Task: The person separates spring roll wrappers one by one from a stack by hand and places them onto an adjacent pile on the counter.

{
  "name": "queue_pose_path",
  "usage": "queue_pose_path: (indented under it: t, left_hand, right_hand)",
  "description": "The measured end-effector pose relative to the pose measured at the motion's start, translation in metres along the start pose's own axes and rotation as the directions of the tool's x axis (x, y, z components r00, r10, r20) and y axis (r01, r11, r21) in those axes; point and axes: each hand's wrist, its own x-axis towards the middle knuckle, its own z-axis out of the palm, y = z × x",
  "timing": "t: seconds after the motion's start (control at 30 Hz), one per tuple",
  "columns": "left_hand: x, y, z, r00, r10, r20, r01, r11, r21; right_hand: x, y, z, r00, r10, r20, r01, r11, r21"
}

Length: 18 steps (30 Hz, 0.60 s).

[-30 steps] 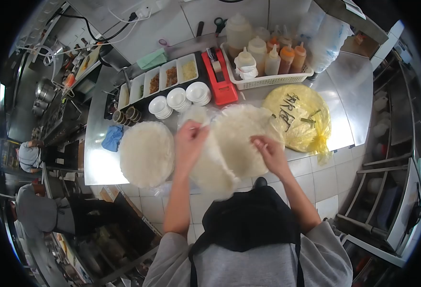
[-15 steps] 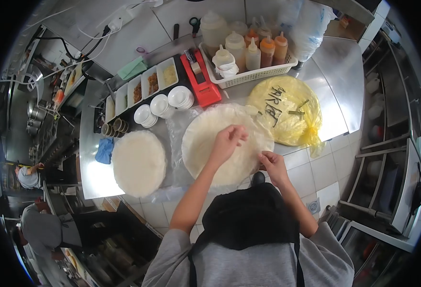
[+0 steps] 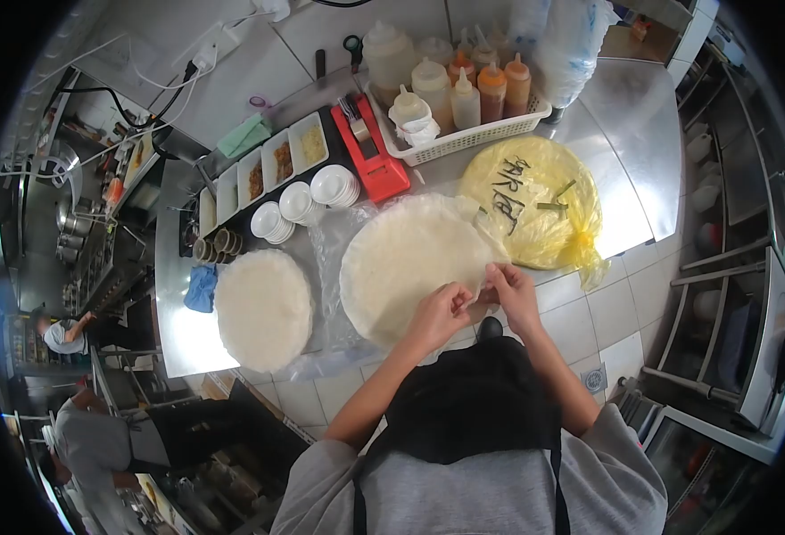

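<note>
A large, pale round of thin dough sheets [image 3: 401,254] lies in front of me, its near right edge by the counter's edge. My left hand [image 3: 442,314] is closed in a pinch at that near edge. Close beside it, my right hand [image 3: 512,292] pinches the edge of a thin, translucent sheet, which lifts a little between the two hands. To the left lies a second pale round stack [image 3: 263,310]. Clear plastic [image 3: 332,276] is spread between the two rounds. A tied yellow plastic bag [image 3: 531,201] with black writing sits right of the big round.
A white basket [image 3: 477,140] of sauce bottles stands at the back, beside a red tape dispenser [image 3: 376,165]. White bowls [image 3: 334,185], filled trays [image 3: 276,159] and a blue cloth [image 3: 201,287] are at the left. Two other people [image 3: 107,437] are at the far left.
My left hand has come down from above the middle of the round to its near edge, beside my right hand. My right hand has risen slightly, still pinching the sheet's edge.
</note>
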Motion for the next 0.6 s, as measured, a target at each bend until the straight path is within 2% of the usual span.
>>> queue_pose_path:
  t: [0.1, 0.27, 0.33, 0.4, 0.47, 0.53, 0.6]
  left_hand:
    - [-0.011, 0.007, -0.01, 0.994, -0.035, 0.099, 0.032, 0.999, 0.025]
    - [-0.015, 0.004, -0.019, 0.985, -0.013, 0.17, 0.014, 1.0, -0.007]
    - [-0.012, 0.006, -0.021, 0.99, 0.049, 0.135, -0.041, 0.997, -0.061]
    - [-0.002, 0.009, -0.019, 0.999, 0.003, -0.044, -0.01, 0.989, -0.148]
    - [0.011, 0.008, -0.018, 0.982, -0.005, -0.188, -0.03, 0.982, -0.184]
    - [0.015, 0.011, -0.02, 0.972, -0.05, -0.229, -0.004, 0.973, -0.229]
    - [0.015, 0.012, -0.025, 0.96, -0.074, -0.271, -0.001, 0.964, -0.267]
  right_hand:
    - [0.013, 0.0, -0.003, 0.999, -0.051, 0.008, 0.052, 0.996, -0.072]
    - [0.016, 0.0, -0.008, 0.999, 0.035, 0.026, -0.033, 0.997, -0.072]
    - [0.014, 0.0, -0.006, 0.995, 0.071, 0.071, -0.07, 0.997, -0.029]
    - [0.009, -0.002, -0.003, 0.984, 0.116, 0.138, -0.121, 0.992, 0.027]
    - [0.003, -0.001, 0.008, 0.979, 0.081, 0.185, -0.083, 0.997, 0.004]
    - [-0.003, -0.006, 0.02, 0.972, 0.063, 0.228, -0.06, 0.998, -0.021]
    - [-0.006, -0.01, 0.027, 0.98, 0.043, 0.195, -0.036, 0.998, -0.043]
